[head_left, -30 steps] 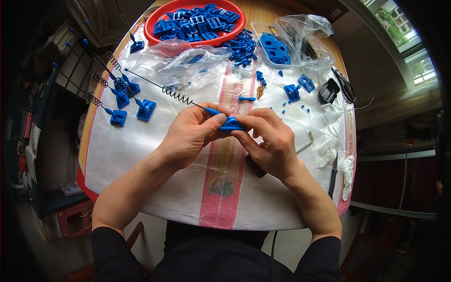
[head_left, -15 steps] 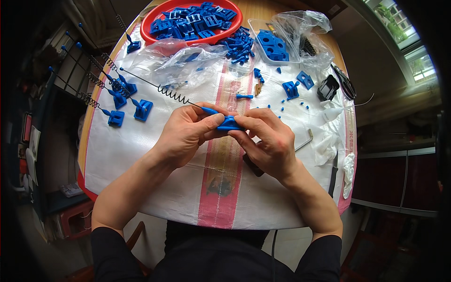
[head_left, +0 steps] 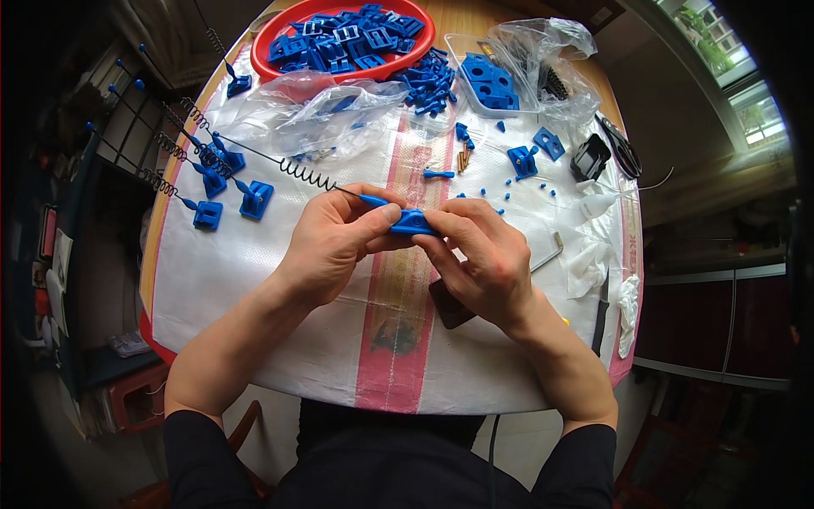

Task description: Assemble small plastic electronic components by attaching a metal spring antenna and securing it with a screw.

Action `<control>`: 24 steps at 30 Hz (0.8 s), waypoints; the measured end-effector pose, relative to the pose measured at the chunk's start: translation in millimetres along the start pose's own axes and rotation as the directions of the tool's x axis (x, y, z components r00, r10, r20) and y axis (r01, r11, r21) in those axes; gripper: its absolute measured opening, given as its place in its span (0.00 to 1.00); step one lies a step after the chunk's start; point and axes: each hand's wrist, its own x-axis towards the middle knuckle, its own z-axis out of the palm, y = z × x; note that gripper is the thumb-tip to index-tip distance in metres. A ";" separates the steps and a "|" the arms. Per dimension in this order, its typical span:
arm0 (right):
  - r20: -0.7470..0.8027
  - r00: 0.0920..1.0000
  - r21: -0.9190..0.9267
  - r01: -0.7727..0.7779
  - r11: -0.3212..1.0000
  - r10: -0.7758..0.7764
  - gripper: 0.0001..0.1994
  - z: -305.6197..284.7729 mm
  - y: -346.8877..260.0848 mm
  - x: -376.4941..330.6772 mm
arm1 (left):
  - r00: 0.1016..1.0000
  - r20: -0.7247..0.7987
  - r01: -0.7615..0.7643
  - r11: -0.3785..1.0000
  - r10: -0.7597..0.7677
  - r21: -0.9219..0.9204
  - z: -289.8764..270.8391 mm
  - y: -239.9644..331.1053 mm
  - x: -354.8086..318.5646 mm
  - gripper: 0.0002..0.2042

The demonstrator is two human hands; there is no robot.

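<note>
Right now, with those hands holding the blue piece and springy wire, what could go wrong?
The springy wire sticks out near the plastic bag and might catch on it. The loose, tiny blue bits could scatter if bumped. The blue piece is small and could slip from the fingers.

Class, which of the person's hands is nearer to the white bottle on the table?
Right. The right hand is to the left of the white bottle and closer to the person's body; the left hand is farther away, left of the right hand.
</note>
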 end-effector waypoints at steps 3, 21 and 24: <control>0.002 1.000 -0.014 0.003 1.000 -0.003 0.14 -0.9 -0.3 0.2 | 1.000 0.011 -0.020 1.000 0.020 -0.019 1.1 0.5 0.5 0.10; -0.015 1.000 0.023 -0.027 0.999 0.027 0.14 -1.7 -0.5 -0.4 | 0.999 0.019 -0.035 0.999 0.035 0.028 -1.5 -1.2 -0.9 0.10; -0.018 0.999 0.026 -0.026 0.999 0.027 0.14 -2.2 -0.9 -0.3 | 0.999 0.034 -0.041 0.998 0.042 -0.038 -0.5 -0.4 -1.6 0.10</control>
